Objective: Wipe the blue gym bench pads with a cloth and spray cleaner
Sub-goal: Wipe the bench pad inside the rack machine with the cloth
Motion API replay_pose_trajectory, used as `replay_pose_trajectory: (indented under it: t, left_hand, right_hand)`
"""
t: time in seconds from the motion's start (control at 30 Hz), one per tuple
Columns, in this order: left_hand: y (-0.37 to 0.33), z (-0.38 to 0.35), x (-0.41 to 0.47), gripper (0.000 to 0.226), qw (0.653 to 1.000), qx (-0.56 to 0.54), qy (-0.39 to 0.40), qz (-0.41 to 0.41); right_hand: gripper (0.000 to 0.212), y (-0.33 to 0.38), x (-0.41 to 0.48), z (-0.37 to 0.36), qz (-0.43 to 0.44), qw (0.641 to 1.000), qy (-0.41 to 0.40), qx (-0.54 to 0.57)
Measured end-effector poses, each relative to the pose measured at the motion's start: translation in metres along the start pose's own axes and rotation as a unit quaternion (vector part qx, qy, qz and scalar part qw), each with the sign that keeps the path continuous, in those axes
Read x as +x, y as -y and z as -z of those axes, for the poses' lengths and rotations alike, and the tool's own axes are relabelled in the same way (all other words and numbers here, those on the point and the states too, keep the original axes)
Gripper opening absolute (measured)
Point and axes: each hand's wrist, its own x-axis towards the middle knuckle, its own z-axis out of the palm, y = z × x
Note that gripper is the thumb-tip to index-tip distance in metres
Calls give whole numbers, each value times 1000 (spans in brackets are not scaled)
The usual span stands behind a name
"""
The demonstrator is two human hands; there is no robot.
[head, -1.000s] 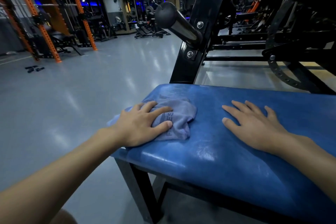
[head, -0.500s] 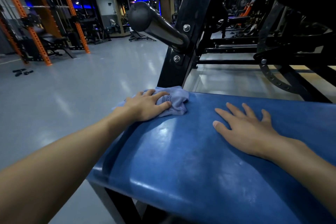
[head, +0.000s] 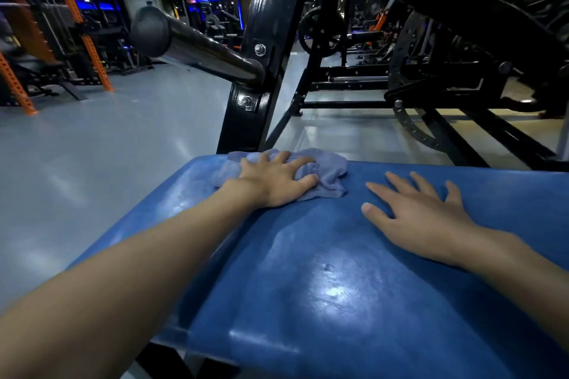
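Head view: left hand (head: 277,181) pressed on bunched cloth (head: 326,175) at upper middle, far edge of blue pad (head: 323,286); right hand (head: 421,218) flat, fingers spread, just right; unwiped length probably rightward.

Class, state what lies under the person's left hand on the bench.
A crumpled grey cloth lies under the left hand, on the blue pad. The pad beneath the cloth is covered.
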Motion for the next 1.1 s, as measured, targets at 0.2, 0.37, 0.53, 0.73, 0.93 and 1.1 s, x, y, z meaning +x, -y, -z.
replay_pose_trajectory:
  t: [0.2,0.37,0.53,0.73,0.93,1.1]
  left_hand:
    - [0,14,-14,64,999,-41,-13,27]
    - [15,2,-19,82,999,-25,13,31]
    - [7,0,-18,72,1000,-13,1,28]
    - [-22,-3,-9,79,999,3,13,30]
    - [-78,0,-1,95,999,-15,22,22]
    - [-123,-1,0,72,1000,-7,23,13]
  right_hand:
    - [63,-6,-5,-5,-16,1000,2,10]
    - [62,-7,-6,-6,-20,1000,-6,12]
    - [63,-9,-3,-1,-4,1000,9,22]
    - [62,-75,-3,17,-27,999,-27,7]
    - [64,-99,-8,6,-27,999,6,34]
    - [65,-114,-13,10,-8,995,-36,89]
